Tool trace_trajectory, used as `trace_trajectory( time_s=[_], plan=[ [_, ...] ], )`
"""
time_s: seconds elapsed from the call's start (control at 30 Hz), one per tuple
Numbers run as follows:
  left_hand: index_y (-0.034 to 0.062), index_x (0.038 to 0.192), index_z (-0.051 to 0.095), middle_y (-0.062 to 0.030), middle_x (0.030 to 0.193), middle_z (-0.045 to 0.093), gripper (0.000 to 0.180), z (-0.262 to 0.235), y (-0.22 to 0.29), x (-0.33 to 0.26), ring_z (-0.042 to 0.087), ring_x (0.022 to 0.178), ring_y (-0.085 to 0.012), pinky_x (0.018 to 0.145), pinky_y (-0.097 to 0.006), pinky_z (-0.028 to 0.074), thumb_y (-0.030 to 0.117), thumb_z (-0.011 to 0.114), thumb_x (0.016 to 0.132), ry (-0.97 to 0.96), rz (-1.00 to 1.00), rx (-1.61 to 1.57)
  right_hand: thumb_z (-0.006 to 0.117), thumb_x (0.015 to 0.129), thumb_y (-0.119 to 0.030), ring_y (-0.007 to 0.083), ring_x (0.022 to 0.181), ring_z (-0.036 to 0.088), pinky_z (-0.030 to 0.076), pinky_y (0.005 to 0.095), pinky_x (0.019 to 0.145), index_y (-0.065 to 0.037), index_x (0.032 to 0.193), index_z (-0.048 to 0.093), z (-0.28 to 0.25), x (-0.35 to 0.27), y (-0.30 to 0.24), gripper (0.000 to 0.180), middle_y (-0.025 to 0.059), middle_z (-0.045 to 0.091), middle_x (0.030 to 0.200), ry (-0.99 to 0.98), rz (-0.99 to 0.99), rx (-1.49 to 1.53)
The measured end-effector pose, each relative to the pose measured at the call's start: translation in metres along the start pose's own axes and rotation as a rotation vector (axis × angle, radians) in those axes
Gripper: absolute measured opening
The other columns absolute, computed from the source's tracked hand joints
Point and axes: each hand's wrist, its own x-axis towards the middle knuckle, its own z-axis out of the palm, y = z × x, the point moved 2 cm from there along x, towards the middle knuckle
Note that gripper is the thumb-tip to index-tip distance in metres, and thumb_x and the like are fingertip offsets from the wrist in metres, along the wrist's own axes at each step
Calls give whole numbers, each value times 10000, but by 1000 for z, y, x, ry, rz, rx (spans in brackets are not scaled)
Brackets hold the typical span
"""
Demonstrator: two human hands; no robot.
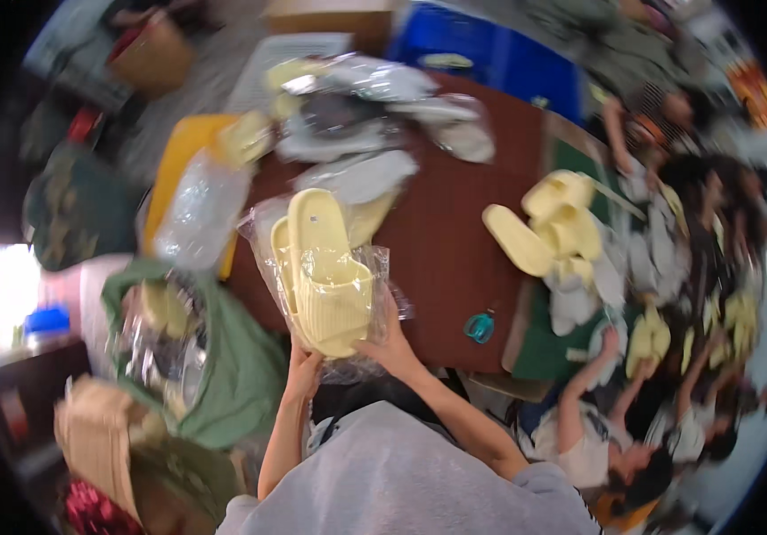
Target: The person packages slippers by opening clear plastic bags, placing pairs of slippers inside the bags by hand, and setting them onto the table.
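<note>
Before me I hold a pair of pale yellow slippers (330, 308), one overlapping the other, their toe ends toward me. A clear plastic bag (265, 254) wraps them loosely. My left hand (304, 364) grips the pair from below at its left corner, fingers partly hidden behind it. On the right side, my right hand (390, 346) is closed on the bag and the slipper edge, thumb in front. Beyond the pair, bagged grey and white slippers (356, 174) lie heaped on the brown table (455, 267).
Loose yellow slippers (548, 227) are piled at the table's right, near a small teal object (479, 327). A green sack (241, 379) of bagged slippers stands at left, below a yellow crate (169, 165). Blue bins (490, 53) stand beyond. Several people work along the right.
</note>
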Motion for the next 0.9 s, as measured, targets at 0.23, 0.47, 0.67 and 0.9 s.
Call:
trace_trajectory(
  time_s=[0.23, 0.47, 0.67, 0.9],
  plan=[
    [55, 1442, 213, -118, 1392, 375, 798, 208, -44, 48, 348, 1308, -213, 1092, -334, 264, -105, 539, 732, -639, -96, 309, 613, 803, 34, 221, 1256, 405, 305, 338, 1066, -6, 1414, 224, -176, -65, -38, 726, 117, 427, 1349, 619, -54, 201],
    [103, 1458, 212, -151, 1225, 516, 778, 457, -82, 107, 584, 969, -201, 757, -336, 541, -23, 604, 797, -762, -254, 419, 621, 870, -171, 212, 1097, 520, 463, 341, 882, -19, 1421, 275, -342, -91, -154, 668, 126, 486, 1281, 1092, -166, 259],
    [81, 1448, 245, -144, 1015, 584, 748, 456, -120, 155, 601, 773, -192, 626, -281, 553, -121, 482, 768, -670, -330, 745, 644, 832, -103, 172, 963, 560, 488, 363, 845, -114, 1458, 157, -366, -95, -85, 793, 87, 564, 1104, 1080, 93, 186],
    [220, 1503, 35, -171, 1506, 217, 855, 411, -115, 129, 271, 1351, -397, 971, -607, 364, 506, 539, 874, -582, -424, 848, 535, 842, -35, 120, 817, 544, 449, 244, 734, 29, 1151, 513, -348, -96, -32, 316, 61, 579, 946, 1137, 3, 196]
  ],
)
